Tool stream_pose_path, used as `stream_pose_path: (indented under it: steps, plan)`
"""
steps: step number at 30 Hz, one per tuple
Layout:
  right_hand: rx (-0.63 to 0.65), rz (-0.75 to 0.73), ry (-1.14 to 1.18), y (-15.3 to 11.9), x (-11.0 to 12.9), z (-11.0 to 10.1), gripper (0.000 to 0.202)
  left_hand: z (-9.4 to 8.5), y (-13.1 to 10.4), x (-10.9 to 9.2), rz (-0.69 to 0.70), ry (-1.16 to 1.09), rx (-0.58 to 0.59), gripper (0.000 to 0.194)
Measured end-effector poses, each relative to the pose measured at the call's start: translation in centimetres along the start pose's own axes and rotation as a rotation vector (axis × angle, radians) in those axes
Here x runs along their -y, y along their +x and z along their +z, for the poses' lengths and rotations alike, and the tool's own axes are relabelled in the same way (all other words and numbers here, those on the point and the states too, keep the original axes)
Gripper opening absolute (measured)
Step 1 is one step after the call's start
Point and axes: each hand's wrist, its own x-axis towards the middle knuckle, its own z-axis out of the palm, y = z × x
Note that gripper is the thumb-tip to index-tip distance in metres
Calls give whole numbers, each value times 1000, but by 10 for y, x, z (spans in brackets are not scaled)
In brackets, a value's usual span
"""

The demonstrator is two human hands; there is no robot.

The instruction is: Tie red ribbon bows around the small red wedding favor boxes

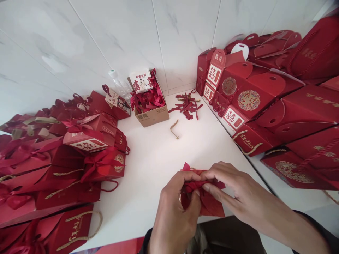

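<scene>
At the near edge of the white table [148,151], a small red gift box [213,206] sits under both of my hands. A dark red ribbon [194,185] lies across its top. My left hand [176,203] pinches the ribbon from the left, thumb and forefinger pressed on it. From the right, my right hand [230,183] grips the same ribbon between thumb and fingers. The fingertips of the two hands nearly meet over the box. My fingers cover much of the ribbon, so its exact loop or knot is hidden.
An open cardboard box [152,118] of red ribbons stands by the wall. Beside it lie a pile of short red strips [188,106] and a gold cord [173,128]. Ribboned red boxes [104,165] crowd the left; stacked red boxes [249,95] line the right.
</scene>
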Motion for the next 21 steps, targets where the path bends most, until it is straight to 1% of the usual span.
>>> stream_pose_path:
  steps: [5,9,13,17,19,21]
  plan:
    - [17,11,7,2,-2,3,16,1,-2,2,131,111,-15,39]
    - [-15,9,-1,2,-3,4,16,1,-3,1,252,215,-65,44]
    - [-4,8,-2,2,-1,2,16,4,-2,4,365,319,-157,43]
    - [2,1,-7,1,2,0,16,10,-1,11,471,373,-252,38]
    - [5,3,-6,1,3,0,17,13,-2,15,508,387,-296,35]
    - [8,16,5,1,3,-1,21,14,-3,18,518,395,-331,34]
